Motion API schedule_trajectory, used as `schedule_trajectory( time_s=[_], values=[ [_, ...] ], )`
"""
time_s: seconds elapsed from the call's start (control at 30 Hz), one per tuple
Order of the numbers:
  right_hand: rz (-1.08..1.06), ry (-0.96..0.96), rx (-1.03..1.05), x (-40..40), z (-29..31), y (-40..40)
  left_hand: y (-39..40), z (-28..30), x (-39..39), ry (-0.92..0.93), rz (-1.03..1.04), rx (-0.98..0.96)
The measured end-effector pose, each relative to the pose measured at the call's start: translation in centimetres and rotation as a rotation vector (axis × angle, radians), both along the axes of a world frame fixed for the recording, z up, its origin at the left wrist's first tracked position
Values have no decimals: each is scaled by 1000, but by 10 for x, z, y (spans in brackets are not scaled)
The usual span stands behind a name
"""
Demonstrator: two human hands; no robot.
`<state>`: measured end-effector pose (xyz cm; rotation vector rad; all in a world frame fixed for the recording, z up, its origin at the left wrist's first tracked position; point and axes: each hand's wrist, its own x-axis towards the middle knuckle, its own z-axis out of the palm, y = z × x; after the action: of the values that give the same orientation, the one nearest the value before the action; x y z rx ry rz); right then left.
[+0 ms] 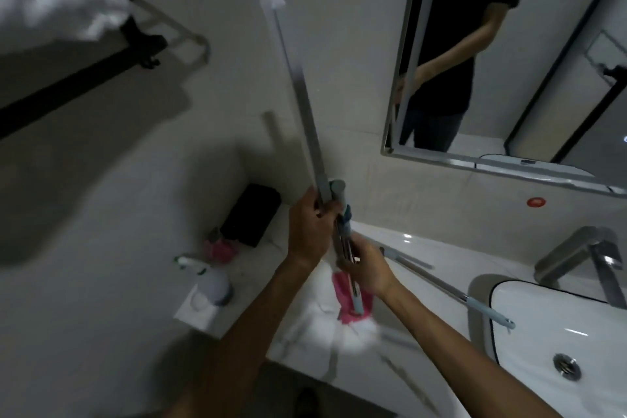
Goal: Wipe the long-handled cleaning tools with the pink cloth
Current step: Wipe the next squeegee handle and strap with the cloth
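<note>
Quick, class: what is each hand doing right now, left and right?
Left hand: grips the grey pole of an upright long-handled tool.
Right hand: fingers curled around the tool's lower shaft, with the pink cloth just below it.

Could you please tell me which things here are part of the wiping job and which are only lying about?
Part of the job:
- left hand gripping the upright long-handled tool
- right hand on its lower shaft
- pink cloth beneath the hands
- second long-handled tool lying on the counter

Just lying about:
- white spray bottle
- black box
- tap
- basin
- mirror
</note>
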<state>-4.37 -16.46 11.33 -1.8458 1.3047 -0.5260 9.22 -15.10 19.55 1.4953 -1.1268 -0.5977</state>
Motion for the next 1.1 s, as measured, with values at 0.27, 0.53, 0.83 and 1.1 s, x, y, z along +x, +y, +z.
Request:
schedule_trajectory(
  time_s=[0.27, 0.53, 0.83, 1.1],
  values=[
    [98, -143, -46, -22, 11, 50, 50, 4, -30, -50, 68, -10],
    [170, -209, 40, -21, 29, 78, 94, -21, -26, -128, 10, 203],
    [131, -174, 42, 6, 20, 146, 179, -64, -5, 0, -21, 396],
    [-24, -142, 86, 21, 2, 202, 283, -68, 8, 147, -201, 629]
  ],
)
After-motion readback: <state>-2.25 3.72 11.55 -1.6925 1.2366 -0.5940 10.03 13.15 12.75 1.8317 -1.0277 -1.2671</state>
